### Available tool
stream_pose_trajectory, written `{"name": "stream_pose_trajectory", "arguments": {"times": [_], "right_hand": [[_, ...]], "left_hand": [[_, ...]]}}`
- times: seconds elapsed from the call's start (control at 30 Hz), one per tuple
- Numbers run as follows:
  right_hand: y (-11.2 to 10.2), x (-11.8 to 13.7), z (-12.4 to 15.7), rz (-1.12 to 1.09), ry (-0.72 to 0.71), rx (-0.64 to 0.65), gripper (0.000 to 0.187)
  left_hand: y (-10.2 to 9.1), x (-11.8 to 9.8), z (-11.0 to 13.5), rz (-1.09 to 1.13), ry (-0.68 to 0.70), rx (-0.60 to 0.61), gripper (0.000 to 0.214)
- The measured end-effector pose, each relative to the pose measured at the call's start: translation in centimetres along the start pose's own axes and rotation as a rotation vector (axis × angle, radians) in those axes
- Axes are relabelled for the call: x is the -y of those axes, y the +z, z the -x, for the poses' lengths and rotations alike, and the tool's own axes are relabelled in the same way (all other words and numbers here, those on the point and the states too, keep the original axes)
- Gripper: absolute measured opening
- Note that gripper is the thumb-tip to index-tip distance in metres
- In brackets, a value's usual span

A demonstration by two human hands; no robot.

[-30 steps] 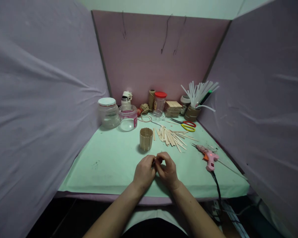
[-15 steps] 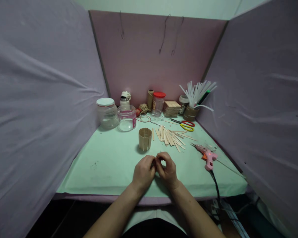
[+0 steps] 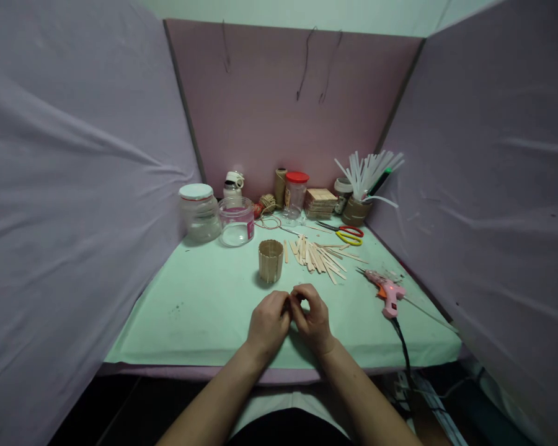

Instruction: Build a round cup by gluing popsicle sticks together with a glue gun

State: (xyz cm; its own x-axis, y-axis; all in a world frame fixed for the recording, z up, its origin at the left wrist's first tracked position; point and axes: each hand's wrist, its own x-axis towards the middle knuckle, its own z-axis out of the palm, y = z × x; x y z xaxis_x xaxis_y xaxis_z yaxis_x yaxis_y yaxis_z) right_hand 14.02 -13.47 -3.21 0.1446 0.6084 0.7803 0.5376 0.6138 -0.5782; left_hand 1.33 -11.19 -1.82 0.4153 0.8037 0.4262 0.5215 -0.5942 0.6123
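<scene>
My left hand [image 3: 270, 320] and my right hand [image 3: 310, 316] meet fingertip to fingertip above the near part of the green-covered table [image 3: 186, 337]. Both are closed in a pinch; whatever may be between the fingers is hidden. Just beyond them stands a small round cup [image 3: 270, 263] faced with upright wooden sticks. One loose stick [image 3: 286, 252] lies at its right. Further right is a spread pile of wooden craft sticks [image 3: 317, 257]. A pink hot glue gun [image 3: 389, 294] lies on the right side, its cord hanging over the front edge.
Red-and-yellow-handled scissors [image 3: 348, 234] lie behind the pile. Along the back stand a white-lidded jar [image 3: 199, 214], an open clear tub [image 3: 236, 223], a red-lidded jar [image 3: 296, 195], stacked wooden squares [image 3: 320, 204] and a holder of glue sticks [image 3: 356, 212]. Cloth walls [image 3: 483, 186] close both sides.
The whole view has shifted very slightly. My hands stay pinched together in nearly the same place, and the things on the table have not moved.
</scene>
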Motion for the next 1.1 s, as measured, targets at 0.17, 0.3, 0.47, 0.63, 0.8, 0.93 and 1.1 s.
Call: {"name": "stream_pose_trajectory", "arguments": {"times": [0.17, 0.3, 0.47, 0.63, 0.8, 0.93, 1.1], "right_hand": [[-0.02, -0.06, 0.00, -0.011, -0.007, 0.005, 0.028], [-0.06, 0.06, -0.18, -0.018, -0.013, -0.008, 0.031], [-0.14, -0.07, -0.32, -0.063, 0.073, -0.046, 0.035], [-0.24, -0.39, -0.26, -0.088, 0.136, -0.045, 0.031], [-0.32, -0.23, -0.41, -0.077, 0.116, -0.034, 0.027], [-0.35, 0.15, -0.65, -0.078, 0.130, -0.030, 0.023], [-0.37, 0.47, -0.92, -0.050, 0.107, -0.031, 0.015]], "left_hand": [[0.10, 0.12, 0.11, 0.016, 0.008, 0.002, 0.012], [0.09, 0.20, 0.07, 0.042, 0.017, 0.013, 0.015], [-0.30, 0.26, -0.27, 0.208, 0.021, 0.037, 0.020], [-0.37, 0.43, -0.44, 0.266, 0.040, 0.062, 0.020], [-0.21, 0.45, -0.35, 0.244, 0.030, 0.076, 0.021], [-0.21, 0.49, -0.28, 0.236, 0.030, 0.086, 0.021], [-0.11, 0.62, -0.29, 0.223, 0.049, 0.087, 0.022]]}}
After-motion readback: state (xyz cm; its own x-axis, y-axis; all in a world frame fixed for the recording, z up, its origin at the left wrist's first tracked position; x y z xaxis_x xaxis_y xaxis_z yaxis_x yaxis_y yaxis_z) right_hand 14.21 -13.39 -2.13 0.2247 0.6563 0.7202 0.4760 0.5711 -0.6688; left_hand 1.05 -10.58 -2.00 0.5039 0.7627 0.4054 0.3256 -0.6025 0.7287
